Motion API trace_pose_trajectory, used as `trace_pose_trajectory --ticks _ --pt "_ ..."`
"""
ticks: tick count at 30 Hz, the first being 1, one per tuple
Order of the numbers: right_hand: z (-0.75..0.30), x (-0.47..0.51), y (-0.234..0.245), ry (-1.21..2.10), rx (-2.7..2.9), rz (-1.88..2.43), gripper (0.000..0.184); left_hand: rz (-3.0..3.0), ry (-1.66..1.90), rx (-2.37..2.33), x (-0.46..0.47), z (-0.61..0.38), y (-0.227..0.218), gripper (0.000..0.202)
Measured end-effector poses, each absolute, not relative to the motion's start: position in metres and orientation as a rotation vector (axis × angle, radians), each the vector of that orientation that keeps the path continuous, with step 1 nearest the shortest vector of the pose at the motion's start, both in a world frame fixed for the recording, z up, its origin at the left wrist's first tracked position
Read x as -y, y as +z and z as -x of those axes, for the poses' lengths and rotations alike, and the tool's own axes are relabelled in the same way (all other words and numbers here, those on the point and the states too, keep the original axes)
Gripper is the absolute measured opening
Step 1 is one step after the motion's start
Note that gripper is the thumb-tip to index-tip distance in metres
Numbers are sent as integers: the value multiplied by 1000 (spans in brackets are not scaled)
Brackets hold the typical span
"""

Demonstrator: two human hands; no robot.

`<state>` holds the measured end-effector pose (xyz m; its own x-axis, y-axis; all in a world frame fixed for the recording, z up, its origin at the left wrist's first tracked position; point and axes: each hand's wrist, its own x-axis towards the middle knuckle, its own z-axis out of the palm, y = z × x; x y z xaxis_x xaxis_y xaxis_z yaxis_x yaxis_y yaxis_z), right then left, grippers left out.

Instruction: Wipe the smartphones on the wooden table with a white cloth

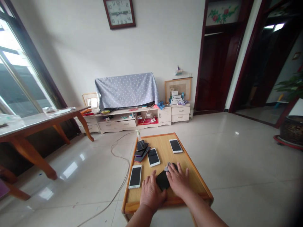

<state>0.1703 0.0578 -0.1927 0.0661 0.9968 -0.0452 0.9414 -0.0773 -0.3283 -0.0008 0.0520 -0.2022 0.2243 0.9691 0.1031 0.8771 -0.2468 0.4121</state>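
Note:
A black phone (163, 181) lies at a slant near the front of the small wooden table. My left hand (151, 190) grips its left edge, thumb by the lower corner. Across the phone's upper right part, my right hand (178, 180) presses a crumpled grey cloth (167, 166) under its fingertips, the fingers somewhat spread. White phones with dark screens lie around: one (135, 177) left of my left hand, one (153, 157) just beyond the black phone, one (175, 146) at the far right. Several dark phones (142, 151) overlap in a pile at the far left.
A clear pump bottle (139, 136) stands behind the pile on the wooden table (163, 140). A cable (127, 170) runs along the floor to the left. Farther off are a low cabinet (165, 115), a larger table (71, 114) and a potted plant (293, 126).

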Motion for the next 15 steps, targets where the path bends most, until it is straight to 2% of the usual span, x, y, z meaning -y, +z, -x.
trace_pose_trajectory --ticks 4,11,15 --pt "-148 -44 -197 433 2183 1833 56 -2238 479 -1730 -54 1 -204 80" --pt "-188 -59 -191 326 1860 2213 59 -2260 502 -1759 -49 0 -200 87" --pt "-164 -39 -195 333 2037 2021 56 -2247 444 -1772 -48 1 -199 83"
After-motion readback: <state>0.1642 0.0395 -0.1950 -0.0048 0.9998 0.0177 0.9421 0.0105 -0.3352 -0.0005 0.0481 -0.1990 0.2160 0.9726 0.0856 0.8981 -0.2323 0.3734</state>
